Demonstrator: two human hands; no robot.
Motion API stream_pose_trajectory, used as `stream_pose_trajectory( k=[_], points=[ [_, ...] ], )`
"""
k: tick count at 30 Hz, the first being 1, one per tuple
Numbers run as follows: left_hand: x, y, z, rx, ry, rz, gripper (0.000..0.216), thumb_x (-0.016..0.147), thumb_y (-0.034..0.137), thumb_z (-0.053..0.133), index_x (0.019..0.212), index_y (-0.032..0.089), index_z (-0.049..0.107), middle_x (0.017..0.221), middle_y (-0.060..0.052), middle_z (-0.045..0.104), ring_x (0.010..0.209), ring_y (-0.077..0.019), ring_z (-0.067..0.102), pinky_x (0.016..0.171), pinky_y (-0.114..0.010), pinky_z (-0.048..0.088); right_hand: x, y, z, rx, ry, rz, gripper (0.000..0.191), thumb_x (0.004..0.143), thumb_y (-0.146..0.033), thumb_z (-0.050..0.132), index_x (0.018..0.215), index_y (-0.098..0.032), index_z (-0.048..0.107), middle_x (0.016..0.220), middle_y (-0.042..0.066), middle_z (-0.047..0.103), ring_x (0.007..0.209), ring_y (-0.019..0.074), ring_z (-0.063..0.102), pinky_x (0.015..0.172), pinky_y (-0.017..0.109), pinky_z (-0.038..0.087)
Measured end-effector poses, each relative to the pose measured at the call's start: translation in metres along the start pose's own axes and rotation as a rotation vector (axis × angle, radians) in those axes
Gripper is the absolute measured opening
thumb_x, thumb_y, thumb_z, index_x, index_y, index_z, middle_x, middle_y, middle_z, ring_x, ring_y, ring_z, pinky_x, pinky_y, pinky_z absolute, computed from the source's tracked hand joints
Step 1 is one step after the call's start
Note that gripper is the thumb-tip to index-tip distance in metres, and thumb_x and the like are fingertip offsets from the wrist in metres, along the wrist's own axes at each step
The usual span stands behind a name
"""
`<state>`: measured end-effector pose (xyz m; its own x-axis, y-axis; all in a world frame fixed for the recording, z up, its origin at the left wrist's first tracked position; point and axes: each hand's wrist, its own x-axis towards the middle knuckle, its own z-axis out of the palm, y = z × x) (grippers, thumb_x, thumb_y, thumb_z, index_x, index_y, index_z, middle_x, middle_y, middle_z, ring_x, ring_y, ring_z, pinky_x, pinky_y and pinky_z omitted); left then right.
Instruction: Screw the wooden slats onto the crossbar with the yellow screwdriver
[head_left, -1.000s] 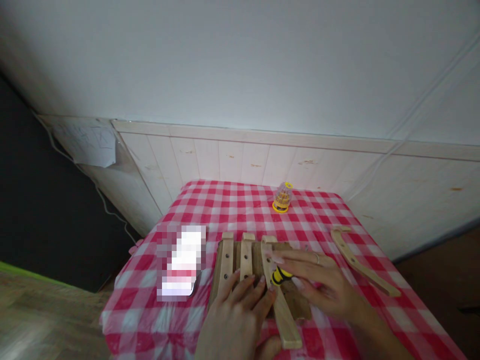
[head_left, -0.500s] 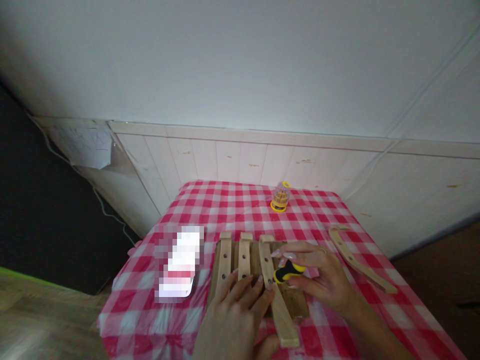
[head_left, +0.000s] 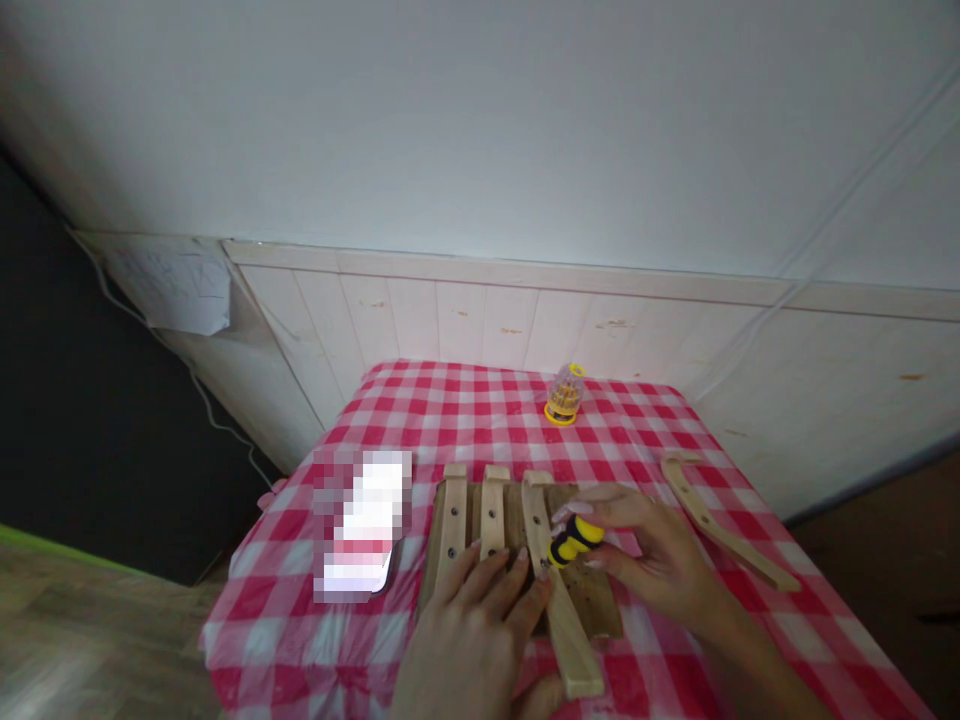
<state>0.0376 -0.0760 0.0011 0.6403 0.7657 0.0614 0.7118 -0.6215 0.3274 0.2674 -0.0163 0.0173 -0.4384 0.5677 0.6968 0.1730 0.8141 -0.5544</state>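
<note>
My right hand (head_left: 649, 555) grips a small screwdriver with a yellow and black handle (head_left: 574, 541), its tip hidden by my fingers near a screw hole in the right wooden slat (head_left: 559, 610). My left hand (head_left: 472, 635) lies flat across the slats, its fingertips on the middle slat (head_left: 491, 515) and the left slat (head_left: 450, 530). These slats sit across a darker wooden board (head_left: 592, 600). To the right lies a curved wooden strip with holes (head_left: 712, 525), apart from both hands.
A red and white checked tablecloth (head_left: 262, 625) covers the table. A yellow-based clear bit holder (head_left: 564, 395) stands at the back. A pixelated white and red object (head_left: 362, 525) lies left of the slats. Panelled wall (head_left: 825, 400) rises behind; wooden floor (head_left: 97, 630) shows at left.
My right hand has closed around the screwdriver and turned it, its handle now tilting up to the right. My left hand has stayed on the slats.
</note>
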Motion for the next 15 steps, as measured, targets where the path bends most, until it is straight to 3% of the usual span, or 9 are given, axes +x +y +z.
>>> stream_pose_trajectory(
  k=[4, 9, 12, 15],
  points=[
    [-0.001, -0.006, 0.004, -0.002, 0.016, 0.072, 0.072, 0.096, 0.072, 0.062, 0.144, 0.019, 0.063, 0.144, -0.011, 0.065, 0.131, -0.0340, 0.064, 0.114, -0.047, 0.050, -0.003, 0.003, 0.008, 0.056, 0.096, -0.020, 0.028, 0.095, -0.025, 0.075, 0.120, -0.035, 0.065, 0.091, 0.003, 0.076, 0.072, 0.0197, 0.077, 0.061, 0.030, 0.065],
    [-0.003, -0.005, 0.010, -0.010, 0.074, 0.015, 0.077, 0.094, 0.080, 0.056, 0.139, 0.019, 0.068, 0.142, -0.014, 0.066, 0.129, -0.0360, 0.065, 0.110, -0.049, 0.053, -0.006, 0.005, 0.014, 0.054, 0.079, -0.037, 0.033, 0.097, -0.018, 0.071, 0.125, -0.033, 0.059, 0.107, 0.007, 0.082, 0.096, 0.0252, 0.083, 0.071, 0.035, 0.068],
    [-0.005, -0.003, 0.011, -0.034, 0.088, -0.007, 0.076, 0.095, 0.080, 0.054, 0.138, 0.019, 0.069, 0.141, -0.016, 0.066, 0.128, -0.0365, 0.066, 0.105, -0.048, 0.057, -0.010, 0.008, 0.014, -0.004, 0.091, -0.009, 0.030, 0.098, -0.022, 0.070, 0.125, -0.031, 0.059, 0.102, 0.008, 0.085, 0.092, 0.0259, 0.084, 0.075, 0.037, 0.069],
    [-0.008, -0.004, 0.013, -0.065, 0.137, -0.004, 0.071, 0.093, 0.076, 0.063, 0.135, 0.020, 0.070, 0.146, -0.017, 0.062, 0.127, -0.0371, 0.066, 0.101, -0.046, 0.060, -0.012, 0.010, 0.014, -0.059, 0.128, 0.006, 0.033, 0.097, -0.026, 0.072, 0.128, -0.030, 0.061, 0.099, 0.008, 0.085, 0.085, 0.0263, 0.084, 0.068, 0.034, 0.069]
  ],
)
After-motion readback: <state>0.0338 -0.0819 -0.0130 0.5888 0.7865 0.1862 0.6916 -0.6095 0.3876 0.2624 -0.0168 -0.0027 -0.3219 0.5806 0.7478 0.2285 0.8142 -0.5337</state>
